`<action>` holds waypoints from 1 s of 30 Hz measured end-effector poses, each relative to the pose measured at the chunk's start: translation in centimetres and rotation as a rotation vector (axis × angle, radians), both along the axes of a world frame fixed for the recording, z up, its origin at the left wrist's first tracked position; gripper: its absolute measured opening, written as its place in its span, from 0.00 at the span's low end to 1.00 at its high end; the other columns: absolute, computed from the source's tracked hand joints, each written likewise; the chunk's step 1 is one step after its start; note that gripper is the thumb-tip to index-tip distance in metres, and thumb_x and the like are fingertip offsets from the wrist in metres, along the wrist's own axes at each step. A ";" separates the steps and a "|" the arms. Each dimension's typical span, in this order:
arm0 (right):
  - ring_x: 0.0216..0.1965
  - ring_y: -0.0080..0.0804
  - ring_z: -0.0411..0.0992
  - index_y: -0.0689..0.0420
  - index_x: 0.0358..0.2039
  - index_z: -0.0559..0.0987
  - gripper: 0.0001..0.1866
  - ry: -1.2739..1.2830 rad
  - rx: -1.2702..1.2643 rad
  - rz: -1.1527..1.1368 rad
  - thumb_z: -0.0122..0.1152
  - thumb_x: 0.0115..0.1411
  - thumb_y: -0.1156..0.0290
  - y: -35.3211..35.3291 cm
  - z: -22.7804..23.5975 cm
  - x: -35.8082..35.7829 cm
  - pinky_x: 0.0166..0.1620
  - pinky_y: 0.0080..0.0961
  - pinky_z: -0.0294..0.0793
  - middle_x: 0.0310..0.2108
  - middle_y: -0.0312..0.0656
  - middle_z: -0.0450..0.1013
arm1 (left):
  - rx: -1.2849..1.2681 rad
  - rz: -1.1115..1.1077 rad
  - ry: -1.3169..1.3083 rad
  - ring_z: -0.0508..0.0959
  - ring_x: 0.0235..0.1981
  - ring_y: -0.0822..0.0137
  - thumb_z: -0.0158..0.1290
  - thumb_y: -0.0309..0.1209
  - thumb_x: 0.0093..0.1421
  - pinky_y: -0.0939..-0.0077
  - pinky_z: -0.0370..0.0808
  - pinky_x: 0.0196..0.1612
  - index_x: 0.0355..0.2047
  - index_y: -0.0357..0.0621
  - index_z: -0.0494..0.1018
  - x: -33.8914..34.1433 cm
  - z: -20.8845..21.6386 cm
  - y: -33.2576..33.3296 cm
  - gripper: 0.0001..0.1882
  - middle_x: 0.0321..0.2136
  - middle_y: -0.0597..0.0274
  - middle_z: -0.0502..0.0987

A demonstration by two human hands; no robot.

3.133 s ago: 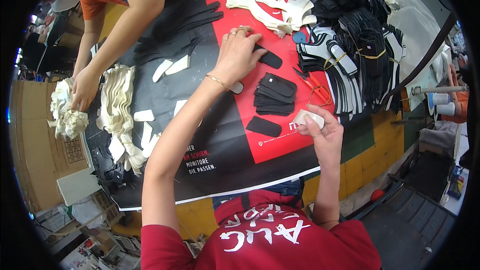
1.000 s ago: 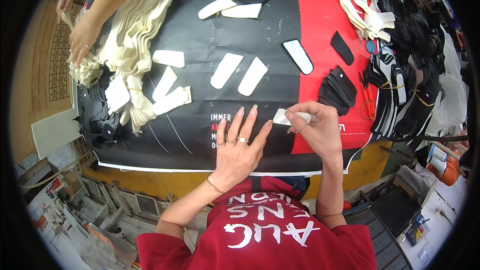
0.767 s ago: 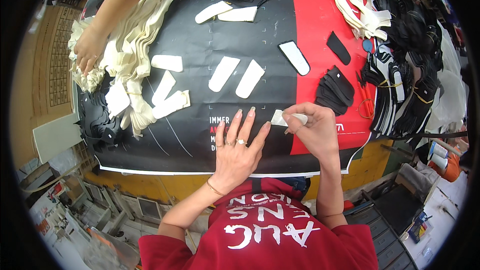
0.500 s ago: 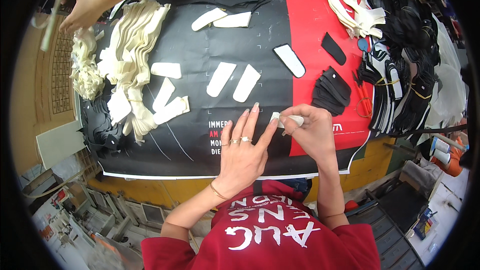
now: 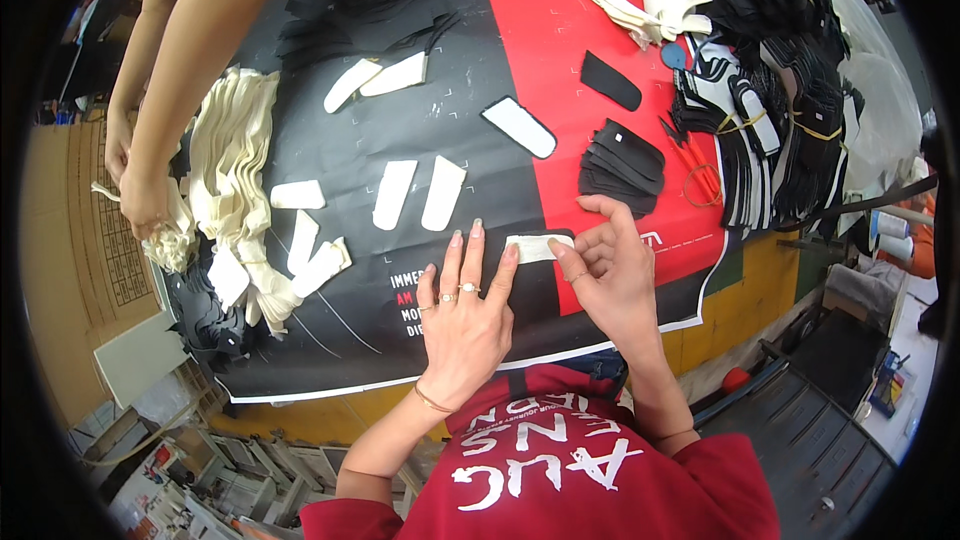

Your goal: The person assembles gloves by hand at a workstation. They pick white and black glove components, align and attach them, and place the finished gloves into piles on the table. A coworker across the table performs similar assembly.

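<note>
1. The tabletop [image 5: 330,155] is covered in black and red.
2. Left: ruffled cream strips [image 5: 232,150], dark pieces [image 5: 208,315].
3. Middle: loose white tabs [image 5: 395,195], one black-edged tab [image 5: 519,128].
4. Right: fanned black tabs [image 5: 622,165], red-handled scissors [image 5: 700,168], banded black-and-white bundles [image 5: 740,180].

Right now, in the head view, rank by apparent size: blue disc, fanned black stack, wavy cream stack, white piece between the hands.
1. Wavy cream stack
2. Fanned black stack
3. White piece
4. Blue disc

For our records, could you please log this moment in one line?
left hand: index at white piece, left end | right hand: thumb at right end
</note>
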State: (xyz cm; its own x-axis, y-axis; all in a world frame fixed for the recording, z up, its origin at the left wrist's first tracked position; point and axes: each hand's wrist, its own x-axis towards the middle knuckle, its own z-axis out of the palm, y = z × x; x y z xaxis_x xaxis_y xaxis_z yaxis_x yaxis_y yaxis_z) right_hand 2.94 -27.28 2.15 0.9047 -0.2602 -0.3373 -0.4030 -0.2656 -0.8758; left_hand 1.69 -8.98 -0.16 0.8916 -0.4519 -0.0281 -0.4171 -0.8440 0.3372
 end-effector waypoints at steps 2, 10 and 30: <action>0.24 0.15 0.72 0.62 0.55 0.67 0.25 -0.011 -0.020 -0.009 0.68 0.60 0.79 0.0 -0.3 -0.1 0.27 0.14 0.69 0.24 0.35 0.73 | 0.027 -0.005 0.003 0.60 0.69 0.50 0.54 0.25 0.53 0.50 0.55 0.65 0.65 0.55 0.68 0.0 0.1 0.0 0.36 0.69 0.47 0.59; 0.22 0.16 0.72 0.61 0.53 0.65 0.26 -0.025 -0.033 -0.014 0.68 0.59 0.79 -0.3 -1.0 -0.1 0.26 0.15 0.68 0.22 0.35 0.72 | 0.066 -0.009 0.007 0.59 0.69 0.51 0.56 0.28 0.53 0.50 0.54 0.66 0.67 0.57 0.66 -0.1 0.2 0.0 0.37 0.70 0.49 0.58; 0.73 0.37 0.50 0.51 0.67 0.67 0.34 -0.321 -0.960 0.664 0.54 0.64 0.50 1.2 -3.8 -4.4 0.72 0.54 0.39 0.72 0.37 0.56 | 0.036 -0.064 -0.067 0.60 0.70 0.60 0.52 0.33 0.55 0.43 0.38 0.71 0.62 0.41 0.69 -0.3 -0.3 -0.6 0.32 0.68 0.57 0.64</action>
State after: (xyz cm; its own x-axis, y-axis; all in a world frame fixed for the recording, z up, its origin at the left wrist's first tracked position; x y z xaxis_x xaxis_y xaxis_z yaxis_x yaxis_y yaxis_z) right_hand -1.47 -26.13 -1.68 0.9641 0.2657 0.0024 0.2582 -0.9347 -0.2441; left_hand 1.40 -9.58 -0.46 0.8612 -0.5081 0.0132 -0.4915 -0.8259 0.2763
